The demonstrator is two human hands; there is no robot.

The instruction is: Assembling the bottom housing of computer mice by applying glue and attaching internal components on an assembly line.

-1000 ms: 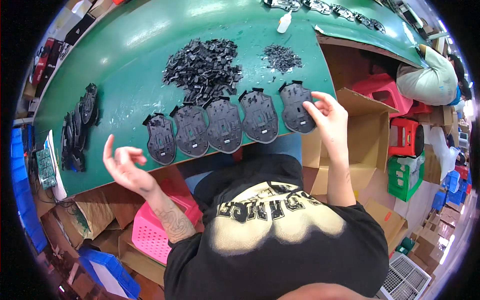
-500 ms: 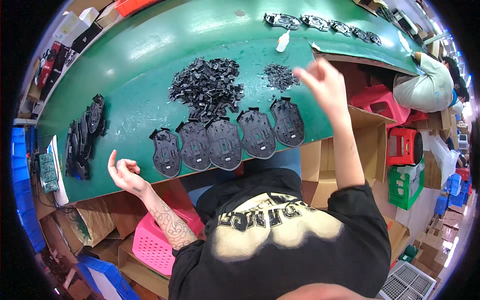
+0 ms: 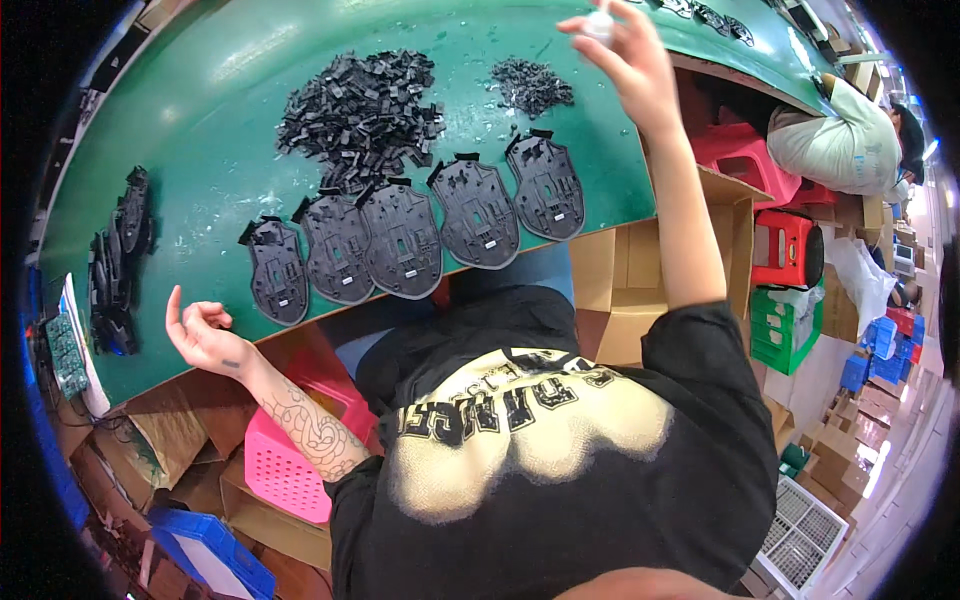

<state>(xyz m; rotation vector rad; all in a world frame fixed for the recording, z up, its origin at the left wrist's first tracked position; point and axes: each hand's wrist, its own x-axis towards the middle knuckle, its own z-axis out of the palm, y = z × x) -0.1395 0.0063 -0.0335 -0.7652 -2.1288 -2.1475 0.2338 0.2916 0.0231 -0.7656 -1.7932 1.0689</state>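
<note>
At the far side of the green table my right hand [image 3: 632, 70] has its thumb and fingers around a small white squeeze bottle [image 3: 598, 28]; most of the bottle is hidden or out of the picture. Resting by the table's near left edge, my left hand [image 3: 205, 338] holds nothing, its index finger stretched and the others loosely curled. Between the hands, several black plastic mouse-shaped shells [image 3: 403, 240] lie in a row along the near edge, inner side up. Behind them is a large heap of small black plastic pieces [image 3: 365, 115], with a smaller pile of tiny black parts [image 3: 532, 88] to its right.
A stack of black shells [image 3: 122, 255] lies at the table's left, beside a green circuit board [image 3: 67, 355]. More shell parts [image 3: 712, 18] line the far right. Under the table stand a pink stool [image 3: 290, 465] and an open carton [image 3: 650, 280]. Another person [image 3: 838, 138] sits at right.
My right hand has moved from beside the small pile to the white bottle and closed around it. The view has shifted, so the table's things appear farther left and up. My left hand keeps its pose.
</note>
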